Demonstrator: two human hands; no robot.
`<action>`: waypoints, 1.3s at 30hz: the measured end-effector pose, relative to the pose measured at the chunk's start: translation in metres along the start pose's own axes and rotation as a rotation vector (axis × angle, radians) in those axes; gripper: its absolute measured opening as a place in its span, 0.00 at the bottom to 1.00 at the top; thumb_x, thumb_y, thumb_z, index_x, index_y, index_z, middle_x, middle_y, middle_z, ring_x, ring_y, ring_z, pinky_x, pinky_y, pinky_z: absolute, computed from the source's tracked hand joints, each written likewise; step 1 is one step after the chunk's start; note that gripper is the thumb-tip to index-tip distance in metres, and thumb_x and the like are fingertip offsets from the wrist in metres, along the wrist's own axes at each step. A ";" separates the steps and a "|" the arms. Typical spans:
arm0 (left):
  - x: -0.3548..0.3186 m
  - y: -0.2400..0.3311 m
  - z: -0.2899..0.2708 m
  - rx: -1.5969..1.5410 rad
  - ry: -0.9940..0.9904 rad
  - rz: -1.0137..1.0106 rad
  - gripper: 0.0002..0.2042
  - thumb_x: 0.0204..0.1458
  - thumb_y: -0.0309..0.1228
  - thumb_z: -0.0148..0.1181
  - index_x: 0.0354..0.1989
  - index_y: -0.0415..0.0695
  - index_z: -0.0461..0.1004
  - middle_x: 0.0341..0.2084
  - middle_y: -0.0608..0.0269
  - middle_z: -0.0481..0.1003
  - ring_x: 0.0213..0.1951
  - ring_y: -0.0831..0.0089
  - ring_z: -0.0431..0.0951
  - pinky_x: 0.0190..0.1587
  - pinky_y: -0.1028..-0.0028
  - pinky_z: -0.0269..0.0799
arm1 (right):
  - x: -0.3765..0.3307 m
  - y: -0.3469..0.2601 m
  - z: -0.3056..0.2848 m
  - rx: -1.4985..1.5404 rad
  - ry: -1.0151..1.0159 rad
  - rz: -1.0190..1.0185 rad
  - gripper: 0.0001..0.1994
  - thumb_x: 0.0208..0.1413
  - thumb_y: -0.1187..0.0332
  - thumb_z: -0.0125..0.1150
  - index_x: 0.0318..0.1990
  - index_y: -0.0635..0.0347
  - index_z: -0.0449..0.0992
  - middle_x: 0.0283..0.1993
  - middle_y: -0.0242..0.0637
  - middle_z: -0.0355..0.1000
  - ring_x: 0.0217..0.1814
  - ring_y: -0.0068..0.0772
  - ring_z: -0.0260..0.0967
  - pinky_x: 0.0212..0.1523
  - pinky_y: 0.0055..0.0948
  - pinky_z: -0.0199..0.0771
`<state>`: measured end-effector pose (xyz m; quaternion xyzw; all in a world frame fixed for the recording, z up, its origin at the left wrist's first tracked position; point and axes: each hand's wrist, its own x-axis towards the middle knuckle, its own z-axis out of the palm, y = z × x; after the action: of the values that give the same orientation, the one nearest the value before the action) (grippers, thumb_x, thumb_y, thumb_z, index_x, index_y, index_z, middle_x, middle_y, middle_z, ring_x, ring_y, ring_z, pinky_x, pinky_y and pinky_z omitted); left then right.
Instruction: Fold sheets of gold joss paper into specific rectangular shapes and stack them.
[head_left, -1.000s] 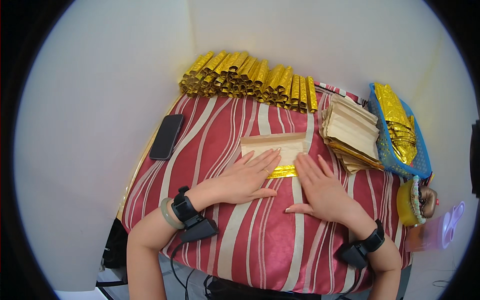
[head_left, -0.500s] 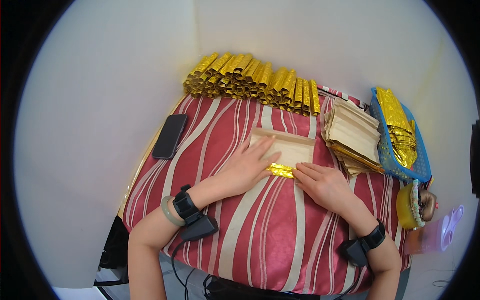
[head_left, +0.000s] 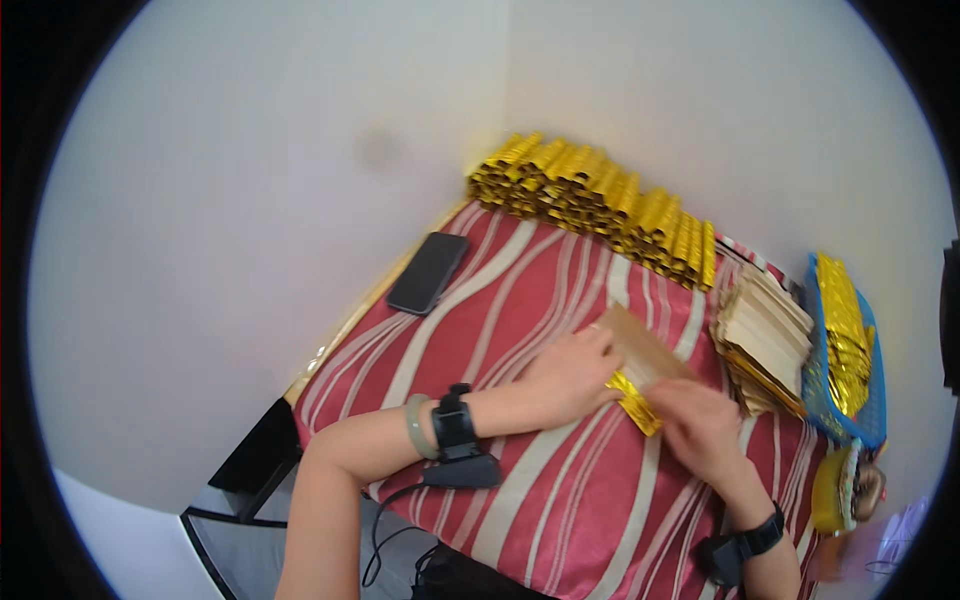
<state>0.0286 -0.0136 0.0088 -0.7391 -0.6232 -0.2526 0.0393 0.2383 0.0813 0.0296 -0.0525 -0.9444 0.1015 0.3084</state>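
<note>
A sheet of gold foil paper [head_left: 650, 345] lies between my hands, its plain tan back facing up. Along its near edge runs a folded strip of shiny gold [head_left: 634, 402]. My left hand [head_left: 572, 380] has its fingers curled closed on the sheet's left side. At the right side, my right hand [head_left: 698, 425] grips the sheet, its fingers closed and slightly blurred. Right of the hands sits a stack of similar tan-backed sheets [head_left: 765, 330]. Many rolled gold paper tubes [head_left: 600, 200] are piled at the back.
A dark phone [head_left: 428, 273] lies at the left edge of the red striped cloth [head_left: 470, 345]. At the right, a blue basket [head_left: 872, 425] holds folded gold paper, with a yellow container [head_left: 832, 490] nearer me. White walls [head_left: 300, 170] stand behind and beside the surface.
The whole view has shifted, with the scene now farther right and lower. My flattened hands have curled onto the sheet's sides, and the sheet is tilted more.
</note>
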 end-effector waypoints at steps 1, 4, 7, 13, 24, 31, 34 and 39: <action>0.000 0.002 0.002 0.001 -0.011 -0.020 0.13 0.49 0.38 0.64 0.40 0.45 0.76 0.40 0.56 0.69 0.46 0.58 0.72 0.46 0.62 0.69 | 0.003 0.002 -0.006 -0.072 0.043 0.075 0.21 0.41 0.81 0.60 0.47 0.61 0.76 0.45 0.47 0.75 0.49 0.49 0.74 0.49 0.39 0.76; 0.002 0.001 0.003 -0.040 -0.067 0.016 0.14 0.48 0.38 0.64 0.41 0.46 0.76 0.42 0.56 0.68 0.48 0.58 0.70 0.51 0.62 0.65 | -0.002 0.019 -0.006 -0.451 0.061 0.146 0.22 0.44 0.81 0.58 0.51 0.60 0.74 0.54 0.48 0.72 0.53 0.48 0.72 0.52 0.37 0.74; 0.000 -0.013 0.004 -0.173 -0.082 0.053 0.13 0.48 0.34 0.64 0.42 0.48 0.76 0.41 0.58 0.68 0.48 0.59 0.69 0.53 0.63 0.62 | -0.007 0.021 -0.001 -0.206 -0.074 0.184 0.20 0.47 0.81 0.58 0.50 0.60 0.76 0.53 0.47 0.73 0.52 0.46 0.73 0.51 0.37 0.74; 0.003 -0.024 0.004 -0.232 0.001 0.123 0.08 0.47 0.28 0.62 0.38 0.48 0.78 0.40 0.60 0.68 0.47 0.59 0.68 0.52 0.62 0.63 | -0.003 0.015 -0.004 0.055 -0.103 0.204 0.14 0.48 0.80 0.59 0.44 0.61 0.78 0.48 0.41 0.76 0.47 0.44 0.74 0.48 0.34 0.75; 0.005 -0.021 -0.002 -0.218 -0.080 0.081 0.10 0.48 0.31 0.65 0.39 0.45 0.77 0.35 0.61 0.69 0.46 0.60 0.68 0.50 0.64 0.64 | -0.001 0.010 -0.014 0.207 -0.272 0.178 0.24 0.38 0.82 0.54 0.47 0.57 0.77 0.49 0.36 0.75 0.51 0.39 0.70 0.53 0.35 0.71; 0.011 -0.033 -0.012 -0.105 -0.028 0.172 0.09 0.46 0.29 0.66 0.38 0.49 0.80 0.38 0.67 0.72 0.49 0.63 0.69 0.51 0.68 0.65 | -0.006 0.021 -0.009 -0.046 -0.148 -0.060 0.09 0.45 0.73 0.67 0.36 0.55 0.78 0.34 0.30 0.74 0.41 0.35 0.73 0.53 0.37 0.70; 0.010 -0.033 -0.011 -0.214 -0.189 0.061 0.09 0.47 0.28 0.65 0.38 0.47 0.80 0.38 0.67 0.73 0.46 0.66 0.71 0.47 0.71 0.68 | -0.006 0.009 -0.007 0.125 -0.217 0.048 0.09 0.45 0.73 0.66 0.36 0.55 0.78 0.35 0.32 0.74 0.40 0.36 0.73 0.43 0.34 0.74; 0.010 -0.028 -0.020 -0.473 -0.297 0.008 0.10 0.51 0.36 0.62 0.37 0.44 0.79 0.36 0.60 0.73 0.44 0.61 0.71 0.45 0.67 0.68 | -0.006 0.004 -0.004 0.207 -0.245 0.081 0.07 0.48 0.71 0.65 0.37 0.55 0.78 0.37 0.33 0.74 0.40 0.39 0.73 0.39 0.33 0.75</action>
<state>-0.0030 -0.0063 0.0232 -0.7592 -0.5429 -0.2799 -0.2249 0.2461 0.0846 0.0286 -0.0459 -0.9565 0.2163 0.1902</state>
